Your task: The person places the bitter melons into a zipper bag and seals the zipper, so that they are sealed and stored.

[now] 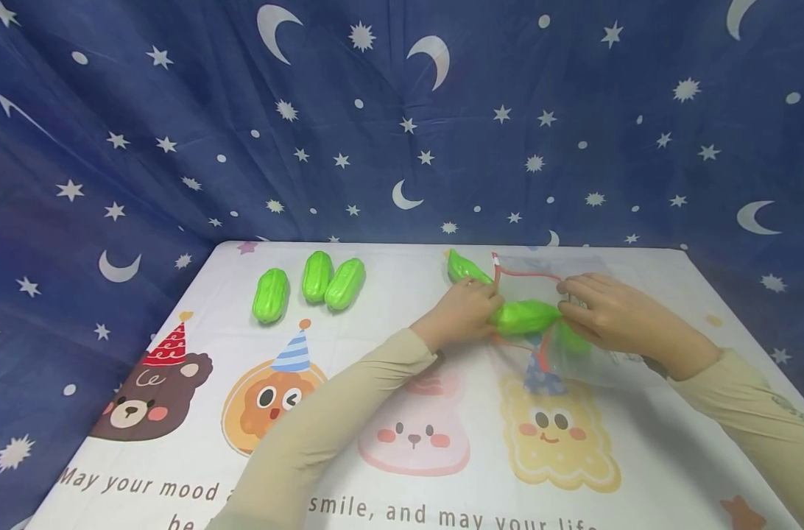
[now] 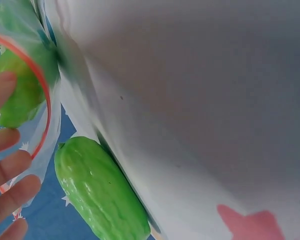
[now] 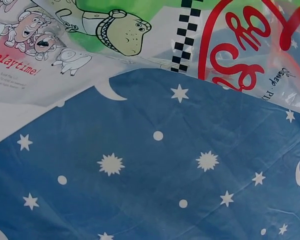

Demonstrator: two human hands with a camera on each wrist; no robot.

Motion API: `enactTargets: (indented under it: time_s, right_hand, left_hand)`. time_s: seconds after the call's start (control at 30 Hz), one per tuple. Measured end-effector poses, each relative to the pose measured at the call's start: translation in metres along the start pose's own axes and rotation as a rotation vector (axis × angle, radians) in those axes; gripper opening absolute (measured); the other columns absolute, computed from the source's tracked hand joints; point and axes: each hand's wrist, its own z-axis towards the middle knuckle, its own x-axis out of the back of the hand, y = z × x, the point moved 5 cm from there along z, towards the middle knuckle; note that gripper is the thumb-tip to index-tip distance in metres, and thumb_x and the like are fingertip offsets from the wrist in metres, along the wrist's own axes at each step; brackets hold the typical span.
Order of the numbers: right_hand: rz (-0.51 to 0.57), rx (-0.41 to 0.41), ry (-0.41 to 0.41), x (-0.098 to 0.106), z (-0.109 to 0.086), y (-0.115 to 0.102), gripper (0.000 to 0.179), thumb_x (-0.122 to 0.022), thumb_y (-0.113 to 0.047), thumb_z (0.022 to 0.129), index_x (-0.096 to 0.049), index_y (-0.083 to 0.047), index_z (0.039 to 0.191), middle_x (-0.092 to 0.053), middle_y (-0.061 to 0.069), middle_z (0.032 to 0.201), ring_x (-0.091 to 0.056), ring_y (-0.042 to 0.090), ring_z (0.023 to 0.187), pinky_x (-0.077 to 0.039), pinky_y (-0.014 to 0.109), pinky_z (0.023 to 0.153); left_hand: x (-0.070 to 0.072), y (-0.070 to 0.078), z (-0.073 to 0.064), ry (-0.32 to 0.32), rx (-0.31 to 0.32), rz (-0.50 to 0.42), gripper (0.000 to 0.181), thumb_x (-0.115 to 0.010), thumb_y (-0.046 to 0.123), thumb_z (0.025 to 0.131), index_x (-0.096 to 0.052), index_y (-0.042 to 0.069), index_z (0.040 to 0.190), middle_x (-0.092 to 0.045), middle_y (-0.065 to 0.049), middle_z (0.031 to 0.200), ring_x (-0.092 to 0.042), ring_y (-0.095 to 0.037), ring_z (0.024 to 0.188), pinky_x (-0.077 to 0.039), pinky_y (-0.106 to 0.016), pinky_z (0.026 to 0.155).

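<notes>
A clear plastic bag (image 1: 521,274) with a red edge round its mouth lies at the right of the table, and my right hand (image 1: 614,316) pinches its edge. At the mouth is a green ribbed toy vegetable (image 1: 524,317). Beside its near end is my left hand (image 1: 462,313), whose fingers (image 2: 15,167) look spread in the left wrist view. Another green toy vegetable (image 1: 574,337) shows dimly through the bag. Behind the left hand lies one more green toy vegetable (image 1: 466,266). Cartoon prints and red lettering cover the bag (image 3: 122,32) in the right wrist view; the right hand is outside that view.
Three more green toy vegetables lie at the back left: one alone (image 1: 271,295) and a pair (image 1: 345,284) side by side. The tablecloth (image 1: 402,397) is white with cartoon faces and text. A blue curtain (image 1: 349,169) with moons and stars hangs behind the table.
</notes>
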Motion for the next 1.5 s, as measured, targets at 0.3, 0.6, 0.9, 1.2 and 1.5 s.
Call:
enactTargets:
  time_s: [0.3, 0.6, 0.9, 1.2, 1.5]
  right_hand:
    - [0.005, -0.01, -0.001, 0.0, -0.002, 0.001, 0.039, -0.032, -0.022, 0.101, -0.059, -0.004, 0.078, -0.058, 0.014, 0.086, -0.055, 0.029, 0.076, -0.048, 0.043, 0.07]
    - [-0.002, -0.016, -0.001, 0.001, -0.002, 0.002, 0.04, -0.032, -0.023, 0.101, -0.059, -0.004, 0.078, -0.058, 0.014, 0.085, -0.055, 0.029, 0.075, -0.048, 0.043, 0.069]
    - [0.0, -0.014, 0.013, 0.002, -0.002, 0.002, 0.039, -0.033, -0.022, 0.101, -0.058, -0.004, 0.077, -0.058, 0.014, 0.086, -0.054, 0.029, 0.075, -0.047, 0.043, 0.071]
    - [-0.02, -0.022, -0.003, 0.005, -0.001, 0.002, 0.037, -0.034, -0.021, 0.1, -0.058, -0.004, 0.077, -0.058, 0.013, 0.085, -0.055, 0.029, 0.075, -0.048, 0.041, 0.072]
    - [-0.032, -0.016, 0.003, 0.005, 0.0, 0.002, 0.036, -0.035, -0.02, 0.1, -0.057, -0.005, 0.075, -0.058, 0.013, 0.085, -0.055, 0.029, 0.074, -0.048, 0.039, 0.07]
  left_hand:
    - [0.003, -0.003, -0.009, 0.002, -0.012, -0.011, 0.036, -0.061, 0.046, 0.085, -0.062, 0.018, 0.108, -0.064, 0.002, 0.108, -0.059, -0.016, 0.105, -0.042, -0.033, 0.099]
    - [0.009, -0.023, -0.036, -0.026, 0.039, -0.034, 0.056, -0.065, 0.041, 0.083, -0.05, 0.017, 0.132, -0.058, -0.001, 0.121, -0.053, -0.019, 0.116, -0.037, -0.036, 0.104]
    - [0.025, -0.047, -0.07, 0.017, 0.064, 0.055, 0.066, -0.065, 0.046, 0.081, -0.045, 0.013, 0.135, -0.058, -0.004, 0.118, -0.055, -0.021, 0.112, -0.038, -0.036, 0.104]
    - [0.038, -0.086, -0.107, 0.111, 0.197, 0.081, 0.063, -0.068, 0.04, 0.08, -0.049, 0.009, 0.131, -0.058, -0.009, 0.112, -0.056, -0.027, 0.107, -0.041, -0.041, 0.099]
    - [0.038, -0.125, -0.139, 0.131, 0.377, 0.093, 0.064, -0.067, 0.04, 0.08, -0.049, 0.006, 0.13, -0.059, -0.014, 0.115, -0.055, -0.032, 0.11, -0.04, -0.046, 0.1]
